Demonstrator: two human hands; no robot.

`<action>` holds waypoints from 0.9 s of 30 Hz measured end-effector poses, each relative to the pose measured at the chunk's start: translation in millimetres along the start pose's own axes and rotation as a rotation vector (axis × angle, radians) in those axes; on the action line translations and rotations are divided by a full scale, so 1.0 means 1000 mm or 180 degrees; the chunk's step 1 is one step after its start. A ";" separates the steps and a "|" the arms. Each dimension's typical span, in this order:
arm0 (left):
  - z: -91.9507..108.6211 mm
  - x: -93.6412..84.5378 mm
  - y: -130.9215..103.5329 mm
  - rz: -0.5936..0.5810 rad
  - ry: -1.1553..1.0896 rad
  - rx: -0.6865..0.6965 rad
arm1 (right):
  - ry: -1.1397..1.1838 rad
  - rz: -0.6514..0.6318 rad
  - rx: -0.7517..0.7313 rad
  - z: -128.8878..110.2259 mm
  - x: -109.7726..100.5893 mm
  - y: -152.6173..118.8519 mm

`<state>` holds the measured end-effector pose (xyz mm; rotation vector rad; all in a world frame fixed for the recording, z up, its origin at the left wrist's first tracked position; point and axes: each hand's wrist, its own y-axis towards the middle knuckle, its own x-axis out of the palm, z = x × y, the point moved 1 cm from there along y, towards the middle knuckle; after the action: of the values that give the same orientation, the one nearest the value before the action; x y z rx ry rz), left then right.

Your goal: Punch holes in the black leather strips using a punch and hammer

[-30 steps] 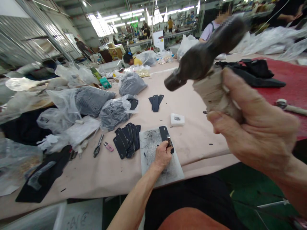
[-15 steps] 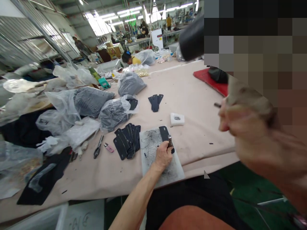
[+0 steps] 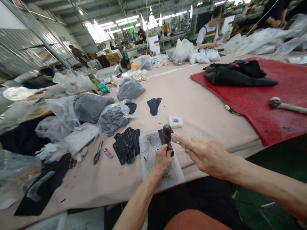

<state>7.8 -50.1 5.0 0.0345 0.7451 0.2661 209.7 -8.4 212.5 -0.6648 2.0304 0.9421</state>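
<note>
My right hand (image 3: 206, 156) is closed round the handle of a hammer (image 3: 167, 131). The dark hammer head is at the top of a metal hand punch (image 3: 169, 147), mostly hidden by the head and fingers. My left hand (image 3: 163, 158) grips that punch upright, low over the board. Under it a dark strap-like piece (image 3: 172, 152) lies on a scuffed pale board (image 3: 148, 172). Left of the board, a fanned pile of similar dark pieces (image 3: 127, 145) rests on the cloth. A few more pieces (image 3: 153, 106) lie beyond the board, near a white block (image 3: 175, 121) with a dark smudge.
Nippers (image 3: 98, 152) and a pink thread snipper (image 3: 108, 153) lie at the left. Filled plastic bags (image 3: 112, 118) crowd that side. At the right, a red mat (image 3: 254, 118) bears a black bag (image 3: 237, 75) and another hammer (image 3: 287, 105). A co-worker (image 3: 208, 33) sits across the table.
My right hand has swung the hammer down from raised near the camera to the top of the punch. My left hand has stayed on the punch. The view has shifted slightly.
</note>
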 end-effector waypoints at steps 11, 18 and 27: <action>0.002 -0.008 0.002 -0.0155 -0.0009 -0.0033 | 0.1639 -0.0309 0.2714 0.115 0.100 -0.055; -0.001 -0.007 0.002 -0.0112 -0.0021 -0.0025 | -0.0082 -0.0071 0.1989 0.113 0.152 -0.045; 0.002 -0.007 0.003 -0.0009 -0.0451 -0.0116 | 0.1068 -0.0697 0.2594 0.085 0.218 -0.007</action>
<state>3.4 -48.7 11.8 0.0177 0.5993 0.2714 130.7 27.6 -5.2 -0.5799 2.3161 -0.1677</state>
